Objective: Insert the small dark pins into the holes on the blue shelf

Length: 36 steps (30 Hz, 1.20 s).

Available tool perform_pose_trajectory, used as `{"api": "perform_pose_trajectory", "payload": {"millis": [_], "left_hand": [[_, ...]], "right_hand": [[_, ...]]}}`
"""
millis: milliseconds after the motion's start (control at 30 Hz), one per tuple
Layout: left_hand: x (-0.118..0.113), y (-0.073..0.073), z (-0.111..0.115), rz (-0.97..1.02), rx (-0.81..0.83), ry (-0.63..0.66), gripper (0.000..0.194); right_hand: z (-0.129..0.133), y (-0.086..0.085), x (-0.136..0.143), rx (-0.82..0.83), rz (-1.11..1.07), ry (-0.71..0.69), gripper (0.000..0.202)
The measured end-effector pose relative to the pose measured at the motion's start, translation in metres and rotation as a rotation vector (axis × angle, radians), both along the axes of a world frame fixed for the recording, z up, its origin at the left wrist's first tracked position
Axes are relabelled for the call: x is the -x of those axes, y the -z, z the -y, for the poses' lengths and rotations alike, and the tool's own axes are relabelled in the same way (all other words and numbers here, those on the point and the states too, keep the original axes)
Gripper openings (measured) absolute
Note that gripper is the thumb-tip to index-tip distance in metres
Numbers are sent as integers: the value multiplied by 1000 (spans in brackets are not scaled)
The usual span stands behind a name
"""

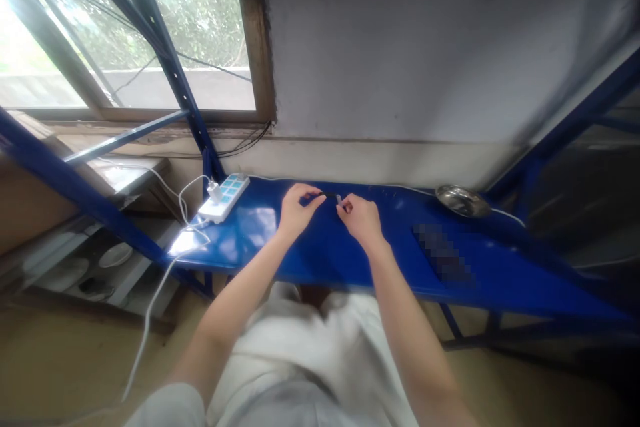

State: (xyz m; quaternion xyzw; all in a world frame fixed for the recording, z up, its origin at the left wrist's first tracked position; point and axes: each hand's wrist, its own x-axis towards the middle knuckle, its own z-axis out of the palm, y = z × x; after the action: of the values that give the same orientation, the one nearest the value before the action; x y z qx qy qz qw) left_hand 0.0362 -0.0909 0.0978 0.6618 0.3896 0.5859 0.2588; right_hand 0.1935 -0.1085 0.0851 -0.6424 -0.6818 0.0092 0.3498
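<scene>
Over the blue shelf (330, 247), both hands meet at a small object. My left hand (297, 210) pinches a thin black stick-like thing (329, 195) between thumb and fingers, its free end pointing right. In my right hand (361, 215) is a small pale, cap-like piece (339, 200), gripped by the fingertips. The black end lies right beside the pale piece; whether they are joined I cannot tell. Their exact kind is too small and blurred to make out.
A white power strip (227, 197) with a plug and white cord sits at the shelf's left. Toward the right are a shiny metal dish-like object (461, 201) and a blurred-out dark flat item (443, 253). Blue metal posts (173, 70) rise on the left, before a window.
</scene>
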Motion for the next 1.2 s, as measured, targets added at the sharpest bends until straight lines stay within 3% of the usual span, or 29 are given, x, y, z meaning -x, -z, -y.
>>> {"api": "perform_pose_trajectory", "payload": {"millis": [333, 800, 1033, 1200], "left_hand": [[20, -2, 2, -10, -17, -47, 9], [34, -10, -5, -180, 2, -58, 10], [30, -7, -5, -179, 94, -26, 12], [24, 2, -9, -146, 81, -25, 14]], "right_hand": [[-10, -11, 19, 19, 163, -17, 10], [-14, -26, 28, 8, 423, -46, 16], [-16, -27, 35, -12, 391, -154, 14], [-18, -21, 37, -28, 222, -201, 10]]}}
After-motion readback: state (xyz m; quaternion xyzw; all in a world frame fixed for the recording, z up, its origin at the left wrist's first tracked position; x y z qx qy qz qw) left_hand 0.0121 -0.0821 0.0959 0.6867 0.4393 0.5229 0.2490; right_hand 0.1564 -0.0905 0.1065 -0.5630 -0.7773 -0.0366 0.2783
